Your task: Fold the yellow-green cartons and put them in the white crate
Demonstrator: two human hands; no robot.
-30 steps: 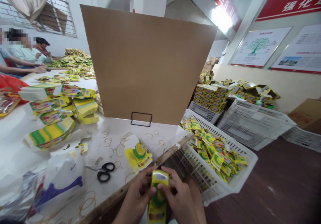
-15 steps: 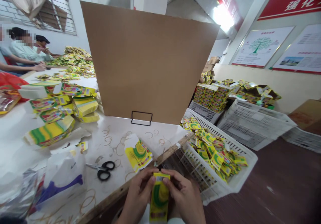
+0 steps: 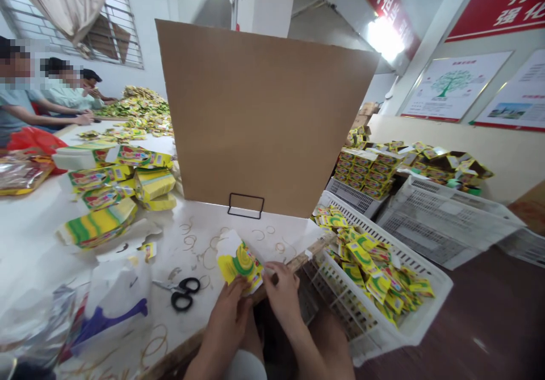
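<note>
A flattened yellow carton (image 3: 239,261) with a green swirl and a white flap lies at the table's near edge. My left hand (image 3: 232,306) has its fingers on the lower edge of this carton, closed there. At the carton's right edge, my right hand (image 3: 281,289) is bent with its fingertips pinched together on it. Parts of the fingers are hidden from view. Black-handled scissors (image 3: 182,293) rest on the table left of my left hand, with rubber bands (image 3: 155,340) scattered about.
A white crate (image 3: 426,312) full of yellow packets (image 3: 374,272) stands to the right below the table. Behind the carton rises a big cardboard sheet (image 3: 268,124) by a black wire stand (image 3: 246,205). Printed cartons (image 3: 102,221) pile up at left; co-workers (image 3: 17,96) sit beyond.
The small yellow packet that both my hands held is out of them and I cannot pick it out now. Both hands have moved up and forward onto the flattened carton. The view has shifted slightly.
</note>
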